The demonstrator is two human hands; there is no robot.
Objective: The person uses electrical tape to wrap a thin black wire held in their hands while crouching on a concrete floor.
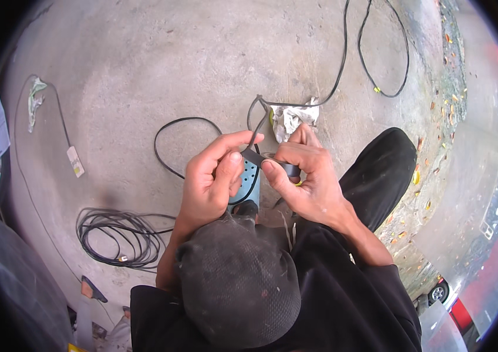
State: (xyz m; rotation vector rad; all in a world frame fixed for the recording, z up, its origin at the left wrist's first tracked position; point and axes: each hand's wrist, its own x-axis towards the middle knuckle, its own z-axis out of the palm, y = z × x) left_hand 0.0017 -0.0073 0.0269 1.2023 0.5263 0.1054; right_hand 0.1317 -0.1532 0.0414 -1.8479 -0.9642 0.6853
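Your left hand (206, 176) pinches the cable (260, 125), fingers nearly closed; your right hand (314, 176) grips the tape (291, 169) beside it. Wrapping looks begun, 1 strip seemingly uncut.

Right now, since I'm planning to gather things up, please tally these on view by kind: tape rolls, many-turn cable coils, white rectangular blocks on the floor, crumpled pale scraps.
Tape roll: 1, in the right hand
Many-turn cable coil: 1
White rectangular block: 1
Crumpled pale scraps: 2, the nearer scrap and the far-left scrap
Total: 5
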